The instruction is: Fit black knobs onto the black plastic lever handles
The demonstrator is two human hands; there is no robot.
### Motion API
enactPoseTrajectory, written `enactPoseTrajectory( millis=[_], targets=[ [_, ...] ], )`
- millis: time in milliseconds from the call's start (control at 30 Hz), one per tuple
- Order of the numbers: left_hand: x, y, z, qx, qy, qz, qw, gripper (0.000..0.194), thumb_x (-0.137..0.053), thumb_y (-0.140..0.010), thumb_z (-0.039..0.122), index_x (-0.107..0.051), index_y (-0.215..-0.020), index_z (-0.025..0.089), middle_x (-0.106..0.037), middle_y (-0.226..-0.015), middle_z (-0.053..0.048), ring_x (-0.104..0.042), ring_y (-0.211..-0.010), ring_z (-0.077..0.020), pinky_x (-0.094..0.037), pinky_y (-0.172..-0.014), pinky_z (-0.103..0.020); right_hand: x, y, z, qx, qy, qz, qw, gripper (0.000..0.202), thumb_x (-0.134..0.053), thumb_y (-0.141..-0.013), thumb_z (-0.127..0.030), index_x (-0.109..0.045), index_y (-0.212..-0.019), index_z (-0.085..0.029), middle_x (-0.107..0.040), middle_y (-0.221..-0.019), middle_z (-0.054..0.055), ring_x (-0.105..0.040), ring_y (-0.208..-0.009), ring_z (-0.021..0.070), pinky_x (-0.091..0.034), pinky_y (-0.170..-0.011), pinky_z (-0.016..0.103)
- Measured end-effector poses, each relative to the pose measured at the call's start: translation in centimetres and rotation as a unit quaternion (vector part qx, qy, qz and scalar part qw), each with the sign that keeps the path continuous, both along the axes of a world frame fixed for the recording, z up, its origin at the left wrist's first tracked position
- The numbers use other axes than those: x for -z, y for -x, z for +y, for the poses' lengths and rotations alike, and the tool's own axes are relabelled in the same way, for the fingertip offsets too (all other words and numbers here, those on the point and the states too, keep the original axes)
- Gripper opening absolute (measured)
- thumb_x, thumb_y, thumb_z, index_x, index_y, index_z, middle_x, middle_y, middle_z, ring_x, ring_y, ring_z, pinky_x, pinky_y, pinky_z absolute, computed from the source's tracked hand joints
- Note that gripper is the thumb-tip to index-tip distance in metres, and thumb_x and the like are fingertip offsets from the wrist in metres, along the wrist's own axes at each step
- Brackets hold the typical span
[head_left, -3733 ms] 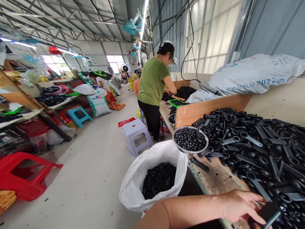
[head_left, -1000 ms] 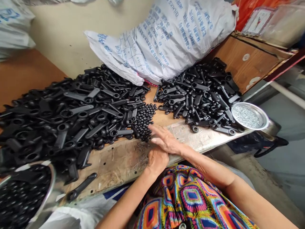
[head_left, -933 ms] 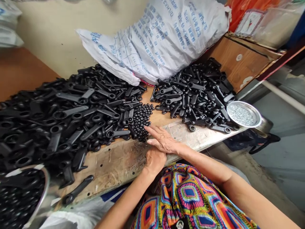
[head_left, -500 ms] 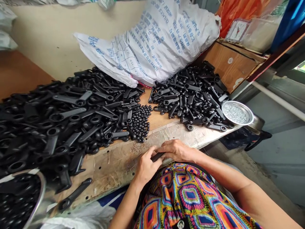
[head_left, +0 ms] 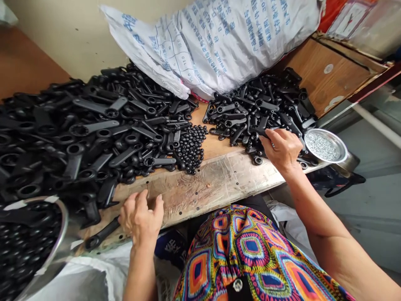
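My left hand (head_left: 142, 213) is open over the front of the bench, fingers apart and slightly bent. Just left of it, partly behind the fingers, lies a single black crank handle (head_left: 102, 234). My right hand (head_left: 282, 148) reaches over the right-hand pile of black crank handles (head_left: 234, 119). Its fingers are curled on a black crank handle (head_left: 260, 128) at the pile's edge; the grip is partly hidden by the hand. Small black knobs (head_left: 192, 146) lie in a cluster between the two piles.
A larger heap of black crank handles (head_left: 75, 125) covers the left. A metal bowl of small silver pins (head_left: 326, 146) stands at the right edge. At lower left is a container of black knobs (head_left: 28, 242). A white printed sack (head_left: 219, 46) leans behind, beside a wooden box (head_left: 338, 75).
Both hands were together at the bench's front edge around a black handle. They have parted: the left moved left and opened, the right moved out to the right pile. The view shifted slightly.
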State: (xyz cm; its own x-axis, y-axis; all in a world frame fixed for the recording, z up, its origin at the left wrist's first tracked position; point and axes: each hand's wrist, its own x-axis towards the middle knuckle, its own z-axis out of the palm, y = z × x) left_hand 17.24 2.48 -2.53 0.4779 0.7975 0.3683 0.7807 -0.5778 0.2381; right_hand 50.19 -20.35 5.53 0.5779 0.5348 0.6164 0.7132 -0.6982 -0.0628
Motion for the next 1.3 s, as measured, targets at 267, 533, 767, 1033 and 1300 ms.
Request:
enactPoseTrajectory(
  millis=[267, 533, 767, 1033, 1300],
  targets=[
    [0.7, 1.0, 0.8, 0.002, 0.017, 0.051, 0.999, 0.040, -0.048, -0.081, 0.043, -0.061, -0.106, 0.015, -0.060, -0.111, -0.014, -0.053, -0.101, -0.0316, -0.040, -0.083, -0.045, -3.4, -5.7, 1.1, 0.116, 0.021, -0.069, 0.991, 0.036, -0.039, -0.088, -0.039, -0.064, -0.084, -0.014, -0.058, -0.080, 0.010, -0.048, -0.078, 0.0207, -0.028, -0.068, 0.035],
    [0.3, 2.2, 1.7, -0.001, 0.004, -0.004, 1.000, 0.039, -0.050, -0.080, 0.044, -0.063, -0.103, 0.015, -0.061, -0.111, -0.013, -0.055, -0.103, -0.0294, -0.041, -0.090, -0.041, -1.7, -5.6, 3.5, 0.062, 0.143, 0.030, 0.987, 0.036, -0.045, -0.086, -0.042, -0.062, -0.075, -0.012, -0.059, -0.070, 0.009, -0.050, -0.073, 0.0209, -0.027, -0.064, 0.031],
    [-0.7, 3.0, 2.3, -0.008, -0.026, -0.026, 0.999, 0.036, -0.051, -0.080, 0.042, -0.063, -0.101, 0.015, -0.062, -0.108, -0.011, -0.056, -0.102, -0.0269, -0.042, -0.091, -0.037, -1.9, -4.7, 2.0, 0.024, 0.087, 0.032, 0.995, 0.028, -0.046, -0.086, -0.038, -0.065, -0.091, -0.019, -0.064, -0.077, 0.006, -0.053, -0.074, 0.0212, -0.029, -0.060, 0.028],
    [-0.1, 3.0, 2.3, -0.047, -0.067, -0.017, 0.997, 0.031, -0.054, -0.078, 0.039, -0.064, -0.098, 0.018, -0.059, -0.113, -0.012, -0.047, -0.112, -0.0323, -0.039, -0.092, -0.046, 2.0, -1.9, 1.5, -0.090, 0.047, -0.044, 0.994, 0.031, -0.049, -0.085, -0.035, -0.060, -0.111, -0.021, -0.060, -0.113, 0.008, -0.046, -0.108, 0.0271, -0.034, -0.086, 0.038],
    [-1.7, 3.8, 2.5, -0.106, -0.057, 0.031, 0.992, 0.036, -0.049, -0.079, 0.035, -0.061, -0.105, 0.014, -0.058, -0.111, -0.015, -0.049, -0.109, -0.0302, -0.040, -0.091, -0.043, 4.8, 6.6, -0.5, -0.284, -0.007, 0.050, 0.957, 0.027, -0.056, -0.080, -0.022, -0.061, -0.106, -0.027, -0.064, -0.105, 0.008, -0.051, -0.108, 0.0282, -0.041, -0.087, 0.041]
  ],
)
